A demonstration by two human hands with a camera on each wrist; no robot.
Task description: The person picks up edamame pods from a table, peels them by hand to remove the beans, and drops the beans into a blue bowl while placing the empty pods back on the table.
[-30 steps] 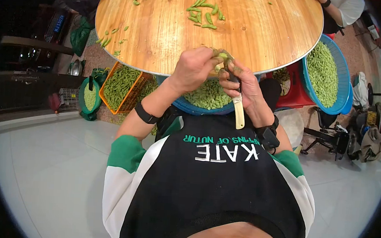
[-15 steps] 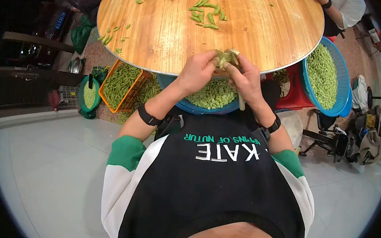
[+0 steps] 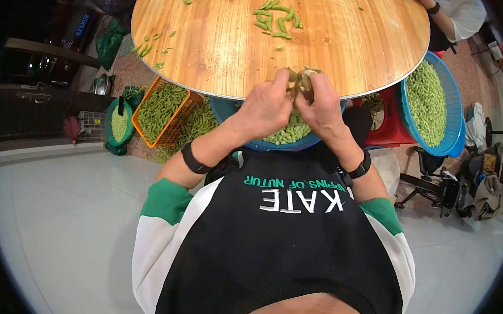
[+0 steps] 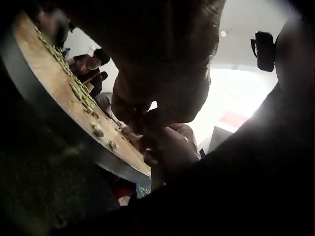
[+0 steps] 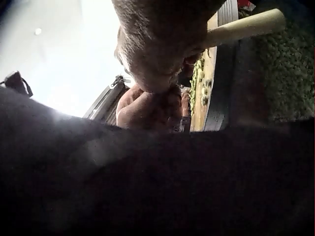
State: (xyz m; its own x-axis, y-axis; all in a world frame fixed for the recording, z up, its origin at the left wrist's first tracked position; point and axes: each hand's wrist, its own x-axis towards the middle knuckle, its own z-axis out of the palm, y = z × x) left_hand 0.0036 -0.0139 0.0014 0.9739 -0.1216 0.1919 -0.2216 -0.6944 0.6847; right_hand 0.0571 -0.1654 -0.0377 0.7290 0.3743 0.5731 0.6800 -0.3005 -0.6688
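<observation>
My left hand [image 3: 266, 103] and right hand [image 3: 322, 104] meet over the near edge of the round wooden table [image 3: 223, 51]. Curled left fingers pinch a small olive-green bean pod [image 3: 293, 86], mostly hidden by the fingertips. In the right wrist view, the pale handle of a knife [image 5: 248, 28] sticks out from my right hand [image 5: 157, 44]; its blade is hidden. Right fingers and thumb press close against the left fingertips. Below both hands, a blue basin [image 3: 252, 144] holds shelled green beans [image 3: 287, 133]. Several green pods [image 3: 280, 23] lie on the table beyond.
An orange crate [image 3: 180, 115] of pods stands left of the blue basin, and a green basin [image 3: 128, 129] farther left. At right are a red stool [image 3: 389, 125] and a large blue basket [image 3: 455, 120] of beans. Other people [image 3: 453, 19] sit across the table.
The knife handle, hanging below my right hand earlier, has swung out of sight in the head view. Both hands have turned closer together. A small green bit now lies on the table ahead of them.
</observation>
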